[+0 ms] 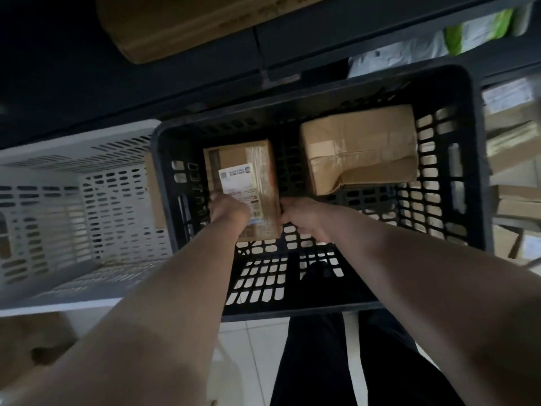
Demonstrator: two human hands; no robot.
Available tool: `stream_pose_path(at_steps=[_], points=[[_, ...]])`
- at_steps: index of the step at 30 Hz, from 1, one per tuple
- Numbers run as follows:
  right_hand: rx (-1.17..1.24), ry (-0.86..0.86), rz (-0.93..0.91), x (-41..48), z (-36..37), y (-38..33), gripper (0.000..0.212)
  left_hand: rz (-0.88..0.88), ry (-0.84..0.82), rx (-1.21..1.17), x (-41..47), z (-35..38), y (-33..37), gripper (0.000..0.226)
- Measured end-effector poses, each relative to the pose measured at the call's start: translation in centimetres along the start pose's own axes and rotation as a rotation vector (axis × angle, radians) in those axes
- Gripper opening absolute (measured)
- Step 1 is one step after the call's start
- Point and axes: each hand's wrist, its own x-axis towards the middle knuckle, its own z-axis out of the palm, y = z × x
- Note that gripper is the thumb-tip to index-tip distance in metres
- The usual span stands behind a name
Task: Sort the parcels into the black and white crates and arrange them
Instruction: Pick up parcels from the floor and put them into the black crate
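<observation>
White crate (73,200) sits at 9 o'clock of the black crate (322,83). My left hand (228,209) is curled round the near left corner of the labelled box (243,171) and my right hand (304,221) grips its near right corner, so both are closed on it, low in the black crate's left half. The bigger box (360,148) is at 2 o'clock from it, not touching. Pretty sure I'm placing this one; next I'd square it up next to the big one and let go.
</observation>
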Motion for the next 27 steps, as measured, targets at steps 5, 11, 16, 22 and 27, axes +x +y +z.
stream_pose_path(at_steps=[5, 11, 16, 22, 27], points=[[0.019, 0.037, -0.099, 0.9, 1.1, -0.2, 0.076, -0.019, 0.053, -0.086, 0.8, 0.7, -0.6, 0.083], [-0.054, 0.187, -0.091, 3.9, 1.2, 0.3, 0.065, -0.116, 0.008, -0.144, 1.1, 2.2, -1.4, 0.081], [-0.518, 0.476, -0.083, 2.5, -0.2, 0.7, 0.036, -0.318, -0.486, -0.31, -1.8, 1.9, -3.4, 0.034], [-0.682, 0.702, -0.054, -1.1, -1.5, 2.2, 0.018, 0.186, -0.193, 0.244, -4.5, 0.3, -0.8, 0.018], [-0.689, 0.544, 0.194, -1.3, -3.1, 5.5, 0.013, 0.311, -0.004, 0.235, -0.6, 0.0, -0.3, 0.055]])
